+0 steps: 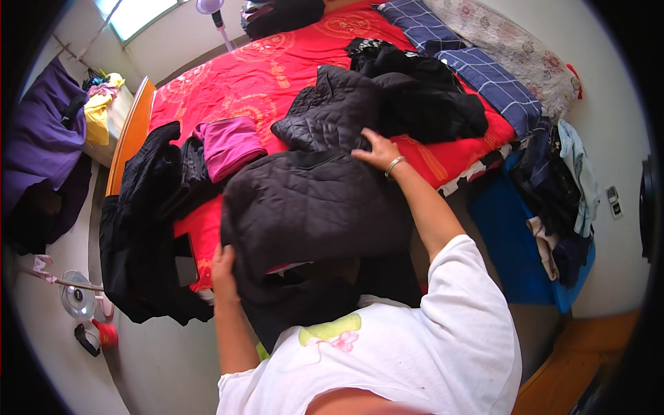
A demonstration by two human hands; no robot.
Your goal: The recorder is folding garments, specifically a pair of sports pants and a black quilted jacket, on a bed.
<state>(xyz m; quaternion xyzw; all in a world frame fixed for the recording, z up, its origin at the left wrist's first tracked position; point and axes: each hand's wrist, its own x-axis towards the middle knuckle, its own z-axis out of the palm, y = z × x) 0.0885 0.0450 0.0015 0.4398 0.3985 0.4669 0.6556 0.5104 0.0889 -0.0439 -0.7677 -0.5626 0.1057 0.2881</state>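
The right grip (pixel 379 151) is spread at the upper edge of the dark quilted fabric garment (pixel 315 204), frame centre; whether its left edge is pinched by the left grip (pixel 223 268) cannot be told. It could be dragged off the red patterned bedspread (pixel 238 72) by overhanging weight.

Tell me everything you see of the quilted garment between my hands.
The quilted garment is dark and looks soft and padded, with quilting lines and a smoother black strip near its top. It lies creased, partly over the red bedspread. Your left hand is at its left edge, your right hand at its upper right.
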